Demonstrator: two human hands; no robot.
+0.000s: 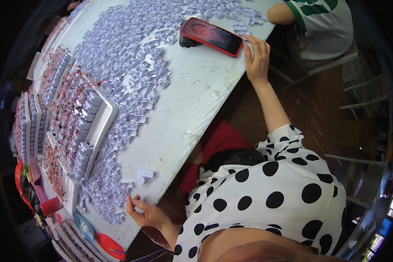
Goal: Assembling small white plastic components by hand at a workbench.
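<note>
At the near edge of the table, my left hand [145,213] has its fingers half bent, thumb and forefinger tips apart. Just beyond those tips lie a few loose white plastic housings [145,174]. No held thing shows in that hand, though small details there are hard to make out. My right hand [258,59] reaches over the far right table edge, fingers stretched beside a phone in a red case [212,36]. Its fingertips are close to a small pale housing. The phone leans on a black stand [187,41], its screen lit.
A large heap of pale plastic housings [126,56] spreads over the white table [192,94]. Foam trays [104,118] of housings with red wires stand at left, near a red dish [109,245] and a blue dish [84,227]. Another person [323,30] sits at the far right.
</note>
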